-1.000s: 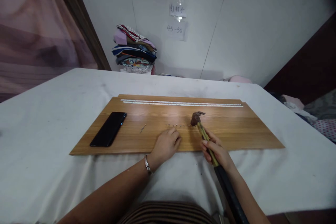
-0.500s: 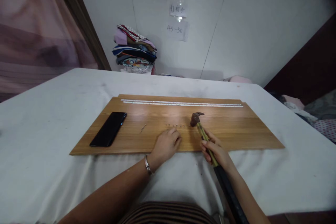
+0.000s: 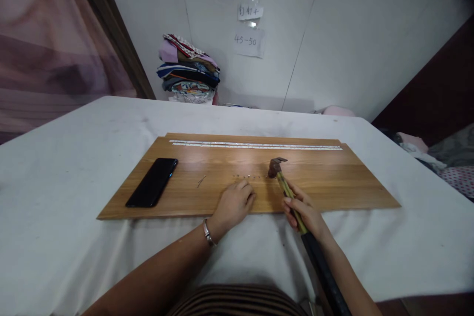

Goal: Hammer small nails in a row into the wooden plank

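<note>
My right hand [image 3: 303, 210] is wrapped round the handle of a claw hammer [image 3: 284, 185], partway along its yellow and black grip. The rusty hammer head is low over the wooden board [image 3: 318, 173], at the right end of a row of small nail heads [image 3: 248, 176]. Whether it touches a nail there I cannot tell. My left hand [image 3: 235, 202] rests on the board just in front of that row, its fingers curled and closed. The inside of that hand is hidden. A few loose nails [image 3: 201, 181] lie to its left.
A black phone [image 3: 152, 182] lies on the board's left part. Two white measuring strips [image 3: 255, 146] run along the back. The board sits on a table with a white cloth [image 3: 55, 177]. Folded clothes [image 3: 189, 71] are stacked beyond, by a wall with paper notes [image 3: 249, 42].
The whole view has shifted very slightly. Both hands and the hammer keep practically the same place over the board.
</note>
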Demonstrator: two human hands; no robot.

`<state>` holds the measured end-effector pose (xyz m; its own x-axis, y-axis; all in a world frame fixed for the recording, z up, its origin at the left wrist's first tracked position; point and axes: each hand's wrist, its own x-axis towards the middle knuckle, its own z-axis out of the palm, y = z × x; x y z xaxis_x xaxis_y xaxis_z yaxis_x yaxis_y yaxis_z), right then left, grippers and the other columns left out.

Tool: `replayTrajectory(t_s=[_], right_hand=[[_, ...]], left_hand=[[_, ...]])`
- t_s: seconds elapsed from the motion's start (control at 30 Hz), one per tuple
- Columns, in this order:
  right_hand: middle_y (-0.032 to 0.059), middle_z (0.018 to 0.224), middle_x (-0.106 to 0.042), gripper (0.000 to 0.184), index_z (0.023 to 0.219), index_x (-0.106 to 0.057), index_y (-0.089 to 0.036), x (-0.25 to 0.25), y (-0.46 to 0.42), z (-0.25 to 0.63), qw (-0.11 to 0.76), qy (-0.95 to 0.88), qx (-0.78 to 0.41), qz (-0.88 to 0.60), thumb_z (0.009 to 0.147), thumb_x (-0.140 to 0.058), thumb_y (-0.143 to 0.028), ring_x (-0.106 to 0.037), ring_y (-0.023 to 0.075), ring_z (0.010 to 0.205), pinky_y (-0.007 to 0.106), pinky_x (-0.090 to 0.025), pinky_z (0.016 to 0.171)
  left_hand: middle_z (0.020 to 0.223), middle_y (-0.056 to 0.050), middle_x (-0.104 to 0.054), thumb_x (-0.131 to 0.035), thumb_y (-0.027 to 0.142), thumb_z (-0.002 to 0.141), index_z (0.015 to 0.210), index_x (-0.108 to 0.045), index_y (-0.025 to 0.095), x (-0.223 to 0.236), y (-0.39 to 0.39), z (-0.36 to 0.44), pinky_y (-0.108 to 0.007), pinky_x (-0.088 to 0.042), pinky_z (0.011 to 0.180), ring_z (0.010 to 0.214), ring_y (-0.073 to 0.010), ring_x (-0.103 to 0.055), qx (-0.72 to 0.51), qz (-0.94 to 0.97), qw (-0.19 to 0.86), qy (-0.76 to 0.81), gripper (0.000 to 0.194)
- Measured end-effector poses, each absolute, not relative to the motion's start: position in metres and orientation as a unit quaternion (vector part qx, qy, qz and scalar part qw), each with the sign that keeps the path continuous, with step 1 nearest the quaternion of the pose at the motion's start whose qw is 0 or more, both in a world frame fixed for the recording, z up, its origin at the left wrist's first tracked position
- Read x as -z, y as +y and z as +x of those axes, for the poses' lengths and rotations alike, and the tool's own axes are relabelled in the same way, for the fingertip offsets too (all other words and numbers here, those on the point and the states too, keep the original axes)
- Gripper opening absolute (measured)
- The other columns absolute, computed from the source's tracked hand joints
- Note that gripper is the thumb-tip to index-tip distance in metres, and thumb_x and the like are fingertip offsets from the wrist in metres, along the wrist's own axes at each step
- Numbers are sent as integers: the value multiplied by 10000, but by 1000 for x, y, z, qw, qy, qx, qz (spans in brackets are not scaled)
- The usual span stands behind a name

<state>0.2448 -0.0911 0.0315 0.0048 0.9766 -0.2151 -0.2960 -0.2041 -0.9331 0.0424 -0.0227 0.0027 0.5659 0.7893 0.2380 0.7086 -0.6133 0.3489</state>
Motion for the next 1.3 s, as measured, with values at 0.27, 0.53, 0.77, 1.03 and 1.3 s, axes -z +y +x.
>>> replayTrajectory(t_s=[0.27,0.53,0.77,1.03,1.3], right_hand=[[-96,540,-544,801,1454,-329,-148,-34,-92,245,531,-350,-606,-477,751,-669,-328,-373,48,261,141,-296,248],[-97,539,-534,770,1433,-373,-162,-33,-91,244,526,-354,-606,-481,745,-669,-339,-367,48,260,145,-299,242],[-96,539,-536,803,1457,-341,-161,-31,-91,245,524,-354,-602,-487,745,-666,-341,-368,51,260,148,-297,245],[-97,540,-534,807,1468,-328,-174,-33,-91,245,526,-356,-608,-476,755,-666,-345,-356,48,262,149,-294,249],[-100,524,-528,794,1444,-365,-154,-30,-91,244,523,-352,-607,-484,737,-673,-346,-368,52,257,148,-283,247]], left_hand=[[898,-26,-616,-514,224,930,834,-608,188,-3,-22,43,-295,-401,713,818,-170,-562,-188,879,113,424,139],[886,-26,-612,-524,222,922,820,-604,189,-4,-23,43,-301,-405,702,803,-172,-562,-187,878,112,427,133],[885,-28,-613,-515,226,927,825,-602,190,-1,-22,43,-297,-410,704,810,-173,-563,-189,879,105,425,139],[897,-32,-612,-509,221,928,831,-606,190,-3,-23,42,-293,-413,715,816,-168,-562,-190,878,120,422,140],[883,-30,-609,-512,212,926,827,-604,189,-4,-23,43,-296,-406,703,808,-171,-561,-190,876,120,428,137]])
